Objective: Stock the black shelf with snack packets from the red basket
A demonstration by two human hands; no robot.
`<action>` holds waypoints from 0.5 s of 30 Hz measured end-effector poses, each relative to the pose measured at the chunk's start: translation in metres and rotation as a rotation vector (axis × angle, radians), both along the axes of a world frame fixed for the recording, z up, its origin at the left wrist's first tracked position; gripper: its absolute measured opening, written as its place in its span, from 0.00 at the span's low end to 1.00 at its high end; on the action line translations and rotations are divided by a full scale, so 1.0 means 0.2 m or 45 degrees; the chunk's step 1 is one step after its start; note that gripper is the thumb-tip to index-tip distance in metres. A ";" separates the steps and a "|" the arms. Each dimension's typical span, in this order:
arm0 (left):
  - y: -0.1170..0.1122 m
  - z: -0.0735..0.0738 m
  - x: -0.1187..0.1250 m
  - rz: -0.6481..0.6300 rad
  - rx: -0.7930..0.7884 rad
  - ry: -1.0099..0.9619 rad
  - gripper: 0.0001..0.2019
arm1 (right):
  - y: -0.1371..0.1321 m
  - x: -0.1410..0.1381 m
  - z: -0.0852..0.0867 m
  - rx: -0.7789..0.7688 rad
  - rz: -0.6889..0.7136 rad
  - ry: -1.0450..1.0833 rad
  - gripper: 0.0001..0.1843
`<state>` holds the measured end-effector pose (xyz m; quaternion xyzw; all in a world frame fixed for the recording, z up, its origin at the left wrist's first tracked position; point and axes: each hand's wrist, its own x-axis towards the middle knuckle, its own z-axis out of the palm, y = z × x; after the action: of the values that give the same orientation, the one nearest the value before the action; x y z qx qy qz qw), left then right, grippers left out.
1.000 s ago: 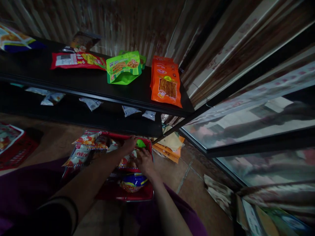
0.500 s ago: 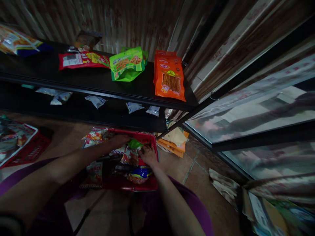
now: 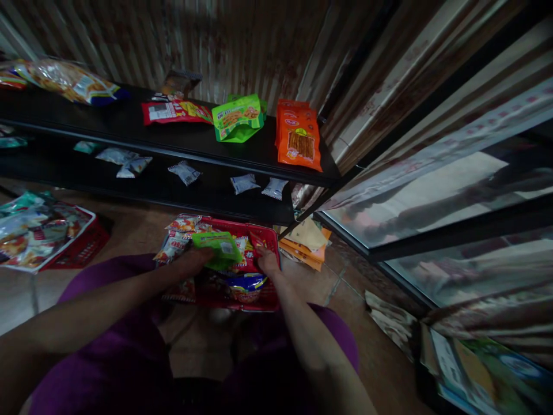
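Observation:
Over a red shopping basket point(image 3: 216, 303), my left hand point(image 3: 199, 259) grips a green snack bag point(image 3: 219, 246) by its left side. My right hand point(image 3: 268, 260) is closed on a red snack bag point(image 3: 249, 253) at the basket's right side, and part of that bag lies behind the green one. Below them in the basket is a blue-and-yellow snack packet point(image 3: 247, 286). Several white-and-red snack packets point(image 3: 173, 245) fill the basket's left side, partly hidden by my left forearm.
On the black upper shelf point(image 3: 173, 135) lie a red bag point(image 3: 177, 111), green bags point(image 3: 237, 118) and orange bags point(image 3: 299, 135). Small packets point(image 3: 185, 172) are spread on the lower shelf. A second filled basket point(image 3: 80, 245) stands left; glass panels point(image 3: 401, 225) rise at right.
The green bag has come up from among the packets and now lies in my left hand. A red bag now shows at my right hand. The view has shifted slightly left.

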<state>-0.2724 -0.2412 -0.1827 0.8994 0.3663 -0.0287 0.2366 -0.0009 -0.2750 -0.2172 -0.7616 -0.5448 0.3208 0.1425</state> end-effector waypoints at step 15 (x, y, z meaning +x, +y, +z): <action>0.05 -0.09 -0.10 -0.232 -0.196 -0.255 0.16 | 0.00 0.07 0.09 0.077 0.041 0.139 0.19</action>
<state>-0.2924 -0.2316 -0.1999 0.9066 0.2543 0.0117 0.3366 0.0134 -0.2759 -0.1992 -0.7294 -0.5578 0.3475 0.1899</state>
